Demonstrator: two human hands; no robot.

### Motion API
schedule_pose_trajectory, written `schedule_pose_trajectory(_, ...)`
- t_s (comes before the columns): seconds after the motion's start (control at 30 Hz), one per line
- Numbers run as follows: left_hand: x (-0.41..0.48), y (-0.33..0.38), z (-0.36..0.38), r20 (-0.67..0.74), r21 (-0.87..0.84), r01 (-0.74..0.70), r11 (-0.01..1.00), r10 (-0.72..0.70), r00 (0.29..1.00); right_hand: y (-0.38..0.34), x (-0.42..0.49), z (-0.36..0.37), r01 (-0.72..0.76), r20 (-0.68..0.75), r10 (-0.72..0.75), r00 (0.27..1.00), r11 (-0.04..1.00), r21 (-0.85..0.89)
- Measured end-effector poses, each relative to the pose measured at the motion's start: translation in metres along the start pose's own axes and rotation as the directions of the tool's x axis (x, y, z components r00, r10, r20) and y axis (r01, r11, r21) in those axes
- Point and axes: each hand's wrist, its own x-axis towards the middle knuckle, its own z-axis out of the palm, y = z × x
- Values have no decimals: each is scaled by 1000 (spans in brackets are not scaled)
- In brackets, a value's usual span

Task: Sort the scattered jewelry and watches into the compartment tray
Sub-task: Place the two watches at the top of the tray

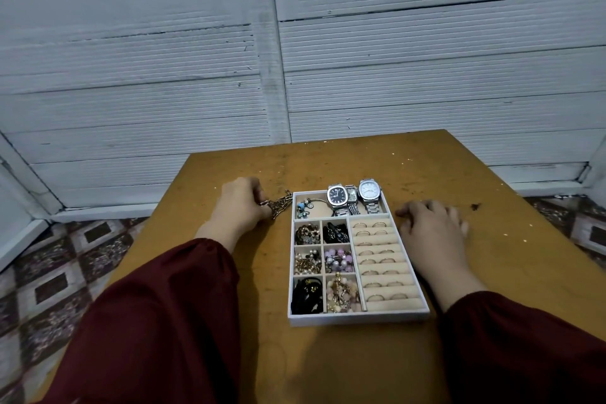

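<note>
Ochre wooden table carries a white rectangular compartment tray with beige lining near its middle. Right hand lies flat on table just right of tray, fingers straight, spread, holding nothing; left hand curls its fingers around gold chain-link bracelet, on table beside tray's far-left corner. Three silver metal watches sit in tray's far compartment.

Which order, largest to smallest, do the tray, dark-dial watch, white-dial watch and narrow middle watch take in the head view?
1. tray
2. dark-dial watch and white-dial watch: look alike, unranked
3. narrow middle watch
</note>
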Motion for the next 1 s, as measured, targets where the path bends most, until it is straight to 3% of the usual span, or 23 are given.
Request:
schedule_pose_trajectory(0.2, 1, 10, -10, -160, -178, -37, 983, 8, 987, -1, -1, -1, -4, 5, 4, 1000, 1000, 1)
schedule_pose_trajectory(0.5, 9, 40, -29, -289, -416, -144, 898, 20, 957, 0, -1, -1, 7, 1, -7, 1000, 1000, -17)
schedule_pose_trajectory(1.0, 6, 94, -56, -426, -615, -327, 718, 46, 904, 4, 0, -3, -27, -11, 27, 1000, 999, 27)
